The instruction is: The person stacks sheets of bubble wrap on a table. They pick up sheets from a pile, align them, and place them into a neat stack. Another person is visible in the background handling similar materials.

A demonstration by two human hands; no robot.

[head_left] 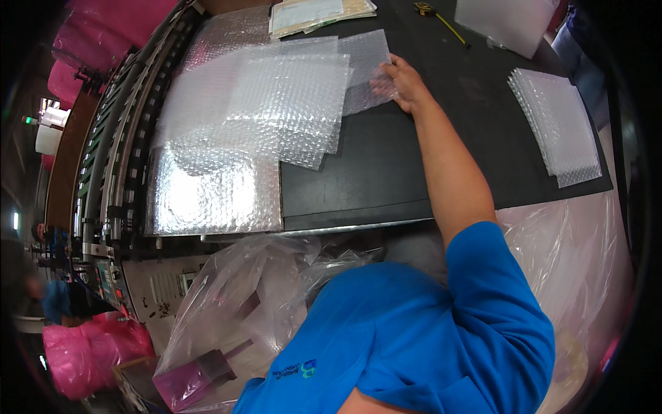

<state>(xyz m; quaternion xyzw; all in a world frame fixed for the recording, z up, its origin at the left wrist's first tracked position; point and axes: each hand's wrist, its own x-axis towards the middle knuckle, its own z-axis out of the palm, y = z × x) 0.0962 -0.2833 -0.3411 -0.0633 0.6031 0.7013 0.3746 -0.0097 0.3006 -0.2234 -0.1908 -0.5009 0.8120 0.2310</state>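
At the far middle of the black table, my right hand (403, 83) is closed on the right edge of a clear bubble-wrap pouch (363, 76). Some of its fingers show through the plastic. This pouch partly tucks behind a loose, overlapping pile of bubble-wrap pouches (289, 90) to its left. Under that pile lies a shiny silvery bubble-textured sheet (221, 200). My left hand is out of view.
Rollers of a machine (114, 159) border the table's left side. A neat stack of bubble pouches (557, 127) lies at the right. Papers (321, 14), a tape measure (441, 24) and a white block (507, 24) sit at the back. Clear plastic bags (234, 290) hang below the near edge.
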